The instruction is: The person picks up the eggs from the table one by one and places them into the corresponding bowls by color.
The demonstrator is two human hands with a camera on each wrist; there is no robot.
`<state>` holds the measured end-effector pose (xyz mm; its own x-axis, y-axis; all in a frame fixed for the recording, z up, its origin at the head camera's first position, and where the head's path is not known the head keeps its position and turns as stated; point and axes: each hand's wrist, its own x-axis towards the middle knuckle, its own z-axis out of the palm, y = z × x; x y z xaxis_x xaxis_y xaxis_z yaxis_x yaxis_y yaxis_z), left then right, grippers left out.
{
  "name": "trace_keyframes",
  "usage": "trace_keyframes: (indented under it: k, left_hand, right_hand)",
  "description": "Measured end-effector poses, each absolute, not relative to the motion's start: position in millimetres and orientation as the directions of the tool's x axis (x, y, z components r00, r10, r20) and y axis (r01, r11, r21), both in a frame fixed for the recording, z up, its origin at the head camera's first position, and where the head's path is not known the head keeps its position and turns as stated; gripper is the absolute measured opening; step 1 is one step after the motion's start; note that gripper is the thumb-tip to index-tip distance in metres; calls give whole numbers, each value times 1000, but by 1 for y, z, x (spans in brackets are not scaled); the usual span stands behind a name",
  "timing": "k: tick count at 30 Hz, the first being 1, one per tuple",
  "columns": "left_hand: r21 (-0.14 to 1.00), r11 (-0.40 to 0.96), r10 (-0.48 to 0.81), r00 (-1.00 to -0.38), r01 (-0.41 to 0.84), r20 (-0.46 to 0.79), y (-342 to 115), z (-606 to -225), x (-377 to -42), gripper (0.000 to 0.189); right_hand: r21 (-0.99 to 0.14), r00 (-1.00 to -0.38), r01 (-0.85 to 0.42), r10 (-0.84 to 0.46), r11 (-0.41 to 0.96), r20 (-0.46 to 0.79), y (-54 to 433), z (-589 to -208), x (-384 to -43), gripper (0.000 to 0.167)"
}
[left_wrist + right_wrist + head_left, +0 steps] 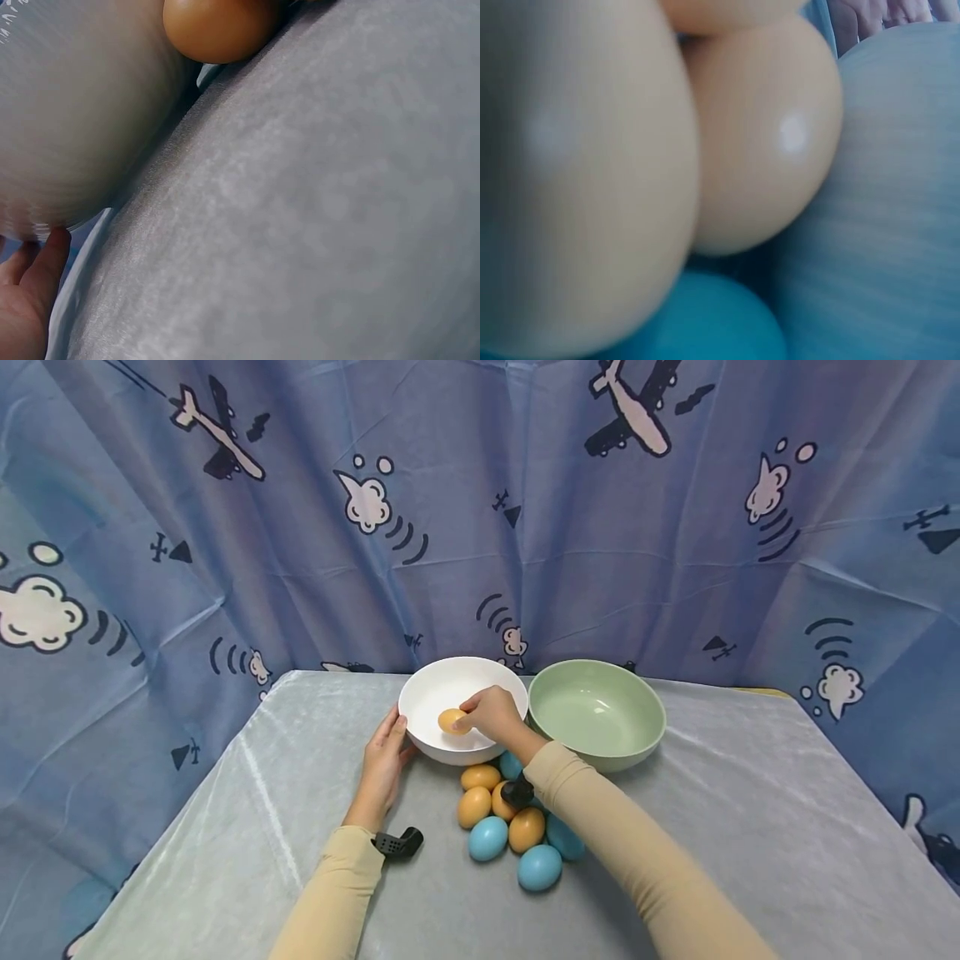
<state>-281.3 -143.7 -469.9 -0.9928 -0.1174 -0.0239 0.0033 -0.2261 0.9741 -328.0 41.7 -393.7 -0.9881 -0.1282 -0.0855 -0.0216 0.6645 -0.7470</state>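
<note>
Over the inside of a white bowl (427,693), my right hand (495,714) pinches an orange egg (450,721) between thumb and fingers. My left hand (384,762) rests against the bowl's left outer side, its fairly straight fingers (46,262) touching the wall in the left wrist view. In front of the bowl lies a cluster of several orange eggs (474,807) and blue eggs (539,867), partly hidden under my right forearm. Close-up in the right wrist view are orange eggs (765,142) and a blue egg (705,322) beside the white bowl; the held egg is hidden there.
A light green bowl (600,718) stands just right of the white one, close to its rim. Both sit toward the back of a table with a pale grey cloth (750,827). A blue curtain (465,552) printed with planes hangs behind the table.
</note>
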Motion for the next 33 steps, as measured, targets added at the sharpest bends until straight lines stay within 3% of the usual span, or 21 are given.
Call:
trace_keyframes:
  k: [33]
  left_hand:
    - [971,-240,-128,-992,14,-17,-143,-470,-282,58]
  right_hand:
    - [-663,-960,-68,-230,745,-160,44,-393,-329,33]
